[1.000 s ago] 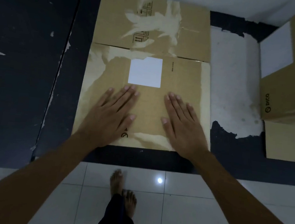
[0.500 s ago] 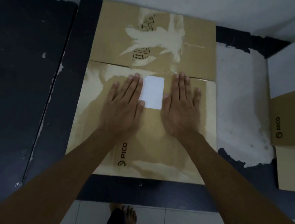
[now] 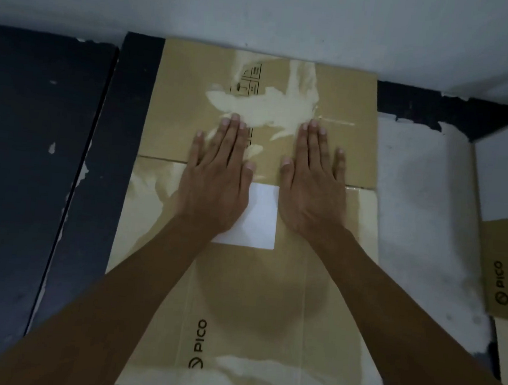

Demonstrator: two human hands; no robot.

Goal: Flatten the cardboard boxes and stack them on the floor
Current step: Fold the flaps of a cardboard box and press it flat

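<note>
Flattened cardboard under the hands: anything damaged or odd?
Yes: the flattened brown cardboard box has pale torn patches where its surface layer is stripped, by the fingertips and near its front edge. It lies flat.

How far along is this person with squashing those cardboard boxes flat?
Partly done, it seems. The flattened box with the white label already lies flat on the dark floor. In hand: the left hand and right hand press open palms across its fold line, smoothing it. Left: the box at the right edge looks not yet flattened, though it is mostly out of view.
</note>
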